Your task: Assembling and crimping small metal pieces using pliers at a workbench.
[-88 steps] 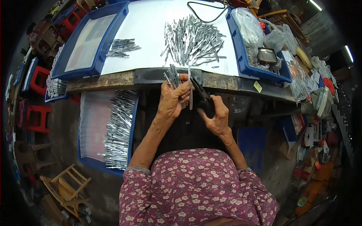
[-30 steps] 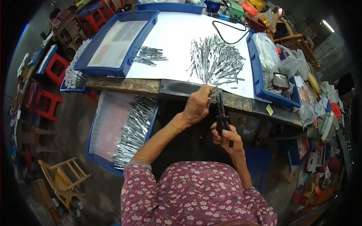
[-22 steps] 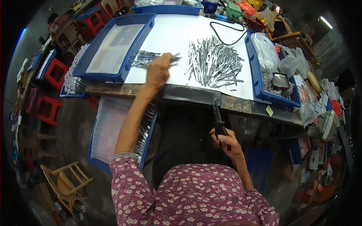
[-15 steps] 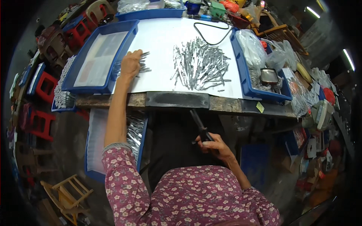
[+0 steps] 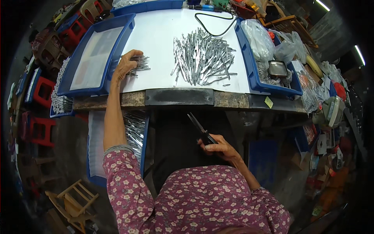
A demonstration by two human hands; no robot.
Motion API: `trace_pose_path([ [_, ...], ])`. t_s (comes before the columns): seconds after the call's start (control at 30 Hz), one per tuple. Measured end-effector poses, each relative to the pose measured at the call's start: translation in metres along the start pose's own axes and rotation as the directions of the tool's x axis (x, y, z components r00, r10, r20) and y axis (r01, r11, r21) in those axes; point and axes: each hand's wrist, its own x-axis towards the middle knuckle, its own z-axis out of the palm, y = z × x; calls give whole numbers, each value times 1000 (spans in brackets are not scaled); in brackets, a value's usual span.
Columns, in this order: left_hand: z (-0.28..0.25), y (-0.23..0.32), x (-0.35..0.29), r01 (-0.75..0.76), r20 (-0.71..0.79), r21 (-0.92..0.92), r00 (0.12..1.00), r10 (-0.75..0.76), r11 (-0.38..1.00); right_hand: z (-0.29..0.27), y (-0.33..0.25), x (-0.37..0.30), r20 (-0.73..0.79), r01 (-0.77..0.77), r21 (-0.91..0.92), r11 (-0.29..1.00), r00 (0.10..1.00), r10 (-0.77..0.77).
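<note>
My left hand (image 5: 125, 66) is on the white work surface beside the blue tray, its fingers curled over a small bunch of thin metal strips (image 5: 142, 63) whose ends stick out to the right. The palm side is hidden. Below the table edge, over my lap, my right hand (image 5: 219, 146) is closed around a black tool (image 5: 198, 125) with two long slender jaws, which point up and left and stand slightly apart. I cannot tell whether it is pliers or tweezers. A large heap of similar metal strips (image 5: 202, 58) lies on the white surface between the trays.
A blue tray (image 5: 130, 33) stands left, another blue tray (image 5: 249, 66) with plastic bags and a metal tin (image 5: 277, 69) right. A black cord (image 5: 210, 31) loops behind the heap. Under the table edge, a blue bin (image 5: 145, 134) holds more strips. The wooden table edge (image 5: 109, 101) runs in front.
The view has shifted a little. My left hand has turned, showing more of the strips beside its fingers. The black tool now tilts further left, its jaws visibly parted.
</note>
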Motion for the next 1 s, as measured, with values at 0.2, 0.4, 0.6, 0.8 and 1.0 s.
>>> trace_pose_path([
  [0.2, 50, 40, -2, -233, -6, 370, 967, 254, 899, -2, 7, 0, -5, 40, -92, 995, 999, -41],
  [0.4, 124, 63, -11, 0, -35, 384, 999, 15, 923, 4, 6, -2, -29, 12, -183, 983, 999, -17],
  [0.6, 125, 66, -14, 115, -169, 514, 985, -32, 850, 2, 9, -5, -56, -1, -250, 968, 998, -13],
  [0.8, 103, 55, -24, 94, -216, 530, 976, 27, 843, 1, 8, -7, -87, 26, -289, 957, 995, -53],
  [1.0, 99, 52, -34, -14, -207, 309, 975, 81, 951, 3, 2, -8, -105, 53, -319, 946, 990, -91],
])
